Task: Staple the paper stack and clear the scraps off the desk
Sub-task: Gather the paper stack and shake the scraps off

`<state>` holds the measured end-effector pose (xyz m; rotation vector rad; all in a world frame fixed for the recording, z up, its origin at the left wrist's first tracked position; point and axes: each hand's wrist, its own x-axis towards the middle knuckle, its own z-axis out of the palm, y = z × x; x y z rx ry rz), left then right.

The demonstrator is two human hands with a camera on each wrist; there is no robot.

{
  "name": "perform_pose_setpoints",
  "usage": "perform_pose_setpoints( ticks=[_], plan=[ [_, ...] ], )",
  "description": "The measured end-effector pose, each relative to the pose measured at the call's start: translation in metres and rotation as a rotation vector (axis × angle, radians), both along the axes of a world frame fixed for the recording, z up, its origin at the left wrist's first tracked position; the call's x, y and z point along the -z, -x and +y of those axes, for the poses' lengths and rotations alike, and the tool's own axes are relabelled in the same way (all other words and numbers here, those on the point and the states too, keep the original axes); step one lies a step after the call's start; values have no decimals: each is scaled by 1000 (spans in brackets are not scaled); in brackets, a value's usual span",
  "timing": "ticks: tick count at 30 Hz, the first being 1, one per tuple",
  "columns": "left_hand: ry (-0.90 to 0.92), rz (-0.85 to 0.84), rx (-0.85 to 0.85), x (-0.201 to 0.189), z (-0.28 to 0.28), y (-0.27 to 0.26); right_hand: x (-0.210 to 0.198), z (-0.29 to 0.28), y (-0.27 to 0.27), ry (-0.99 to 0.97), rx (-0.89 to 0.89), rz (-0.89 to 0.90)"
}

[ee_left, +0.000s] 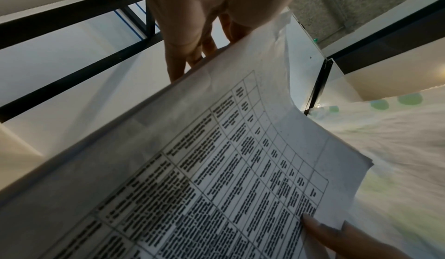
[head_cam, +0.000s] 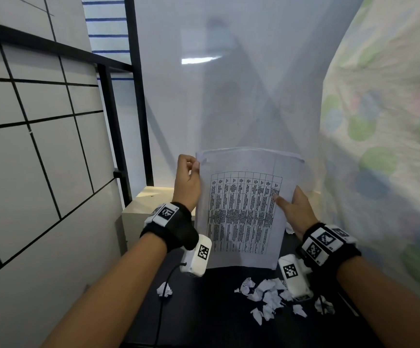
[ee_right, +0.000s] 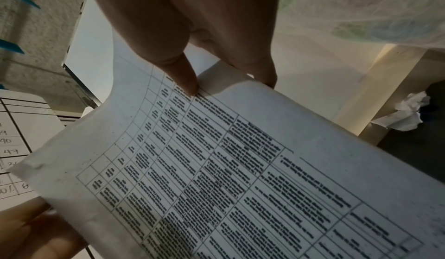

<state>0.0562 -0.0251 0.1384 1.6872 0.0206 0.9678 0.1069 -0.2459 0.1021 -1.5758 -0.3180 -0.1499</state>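
Overhead and to the right, a pale net cloth (head_cam: 384,136) with green and blue dots, hanging close beside the work area. Behind, one white panel (head_cam: 229,79) framed by black metal bars (head_cam: 138,96); to the left, a white board (head_cam: 35,151) ruled with black lines. Below, one dark surface (head_cam: 203,310), with a pale wooden box (head_cam: 141,207) at its far left edge.

Upright above the surface, one paper stack (head_cam: 244,209), printed side toward the wearer, a table of small text on the top sheet; lower edge down near the surface, though whether touching cannot be told. Upper corners curling slightly.

Two hands on it. Left hand (head_cam: 187,182) at the upper left edge, fingers (ee_left: 183,53) curled behind the sheets and thumb in front, pinching the stack. Right hand (head_cam: 295,209) at the right edge about halfway up, thumb (ee_right: 185,74) pressed on the printed face, remaining fingers behind, gripping the stack.

Scattered on the surface in front of the stack, crumpled paper scraps: one lone scrap (head_cam: 165,289) to the left beside a black cable (head_cam: 161,312), a loose cluster of roughly ten pieces (head_cam: 266,297) to the right, partly hidden by the right wrist camera (head_cam: 295,277). One more crumpled scrap (ee_right: 407,114) further back by the box, seen in the right wrist view.
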Motion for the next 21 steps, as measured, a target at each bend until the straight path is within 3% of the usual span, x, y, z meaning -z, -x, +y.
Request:
perform_pose_setpoints(
  ticks=[6, 10, 13, 18, 21],
  plan=[
    [75, 35, 18, 2, -1, 2, 2, -4, 1, 18, -6, -22],
    [303, 60, 258, 12, -9, 13, 3, -5, 0, 43, 1, -39],
    [200, 70, 377, 29, -11, 10, 4, -4, -2, 52, 19, -46],
    [34, 101, 173, 31, -11, -2, 4, -5, -7, 77, 5, -51],
    [28, 101, 163, 30, -7, -7, 5, -4, -10, 73, -14, -41]
  ],
)
